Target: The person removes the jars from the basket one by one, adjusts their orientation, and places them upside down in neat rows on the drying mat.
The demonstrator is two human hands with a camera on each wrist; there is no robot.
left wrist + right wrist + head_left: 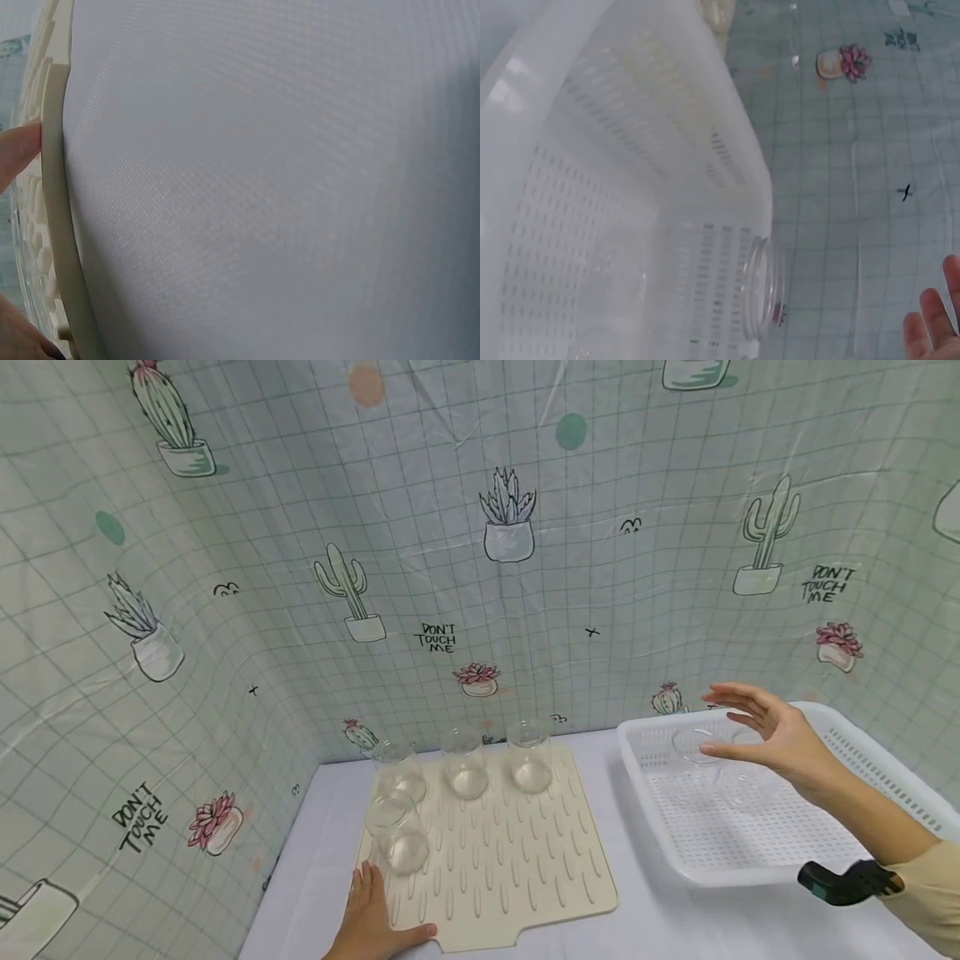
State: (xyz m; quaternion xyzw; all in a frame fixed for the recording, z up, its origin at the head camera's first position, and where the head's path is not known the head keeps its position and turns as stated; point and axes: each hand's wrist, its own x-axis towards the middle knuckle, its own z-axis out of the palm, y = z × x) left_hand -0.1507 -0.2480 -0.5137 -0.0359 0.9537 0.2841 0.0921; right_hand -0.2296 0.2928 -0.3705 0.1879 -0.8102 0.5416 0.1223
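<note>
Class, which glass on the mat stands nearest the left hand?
The front-left glass, just beyond the left hand; the other three glasses stand in a row towards the mat's far edge.

On the patterned sheet point(555, 589) you can read "DON'T TOUCH ME" three times: a first print point(437, 638) above and behind the beige mat point(498, 881), a second print point(140, 817) to its left, a third print point(828, 584) far to its right. Your right wrist view has small lettering point(902, 40), possibly the same words, but blurred.
</note>
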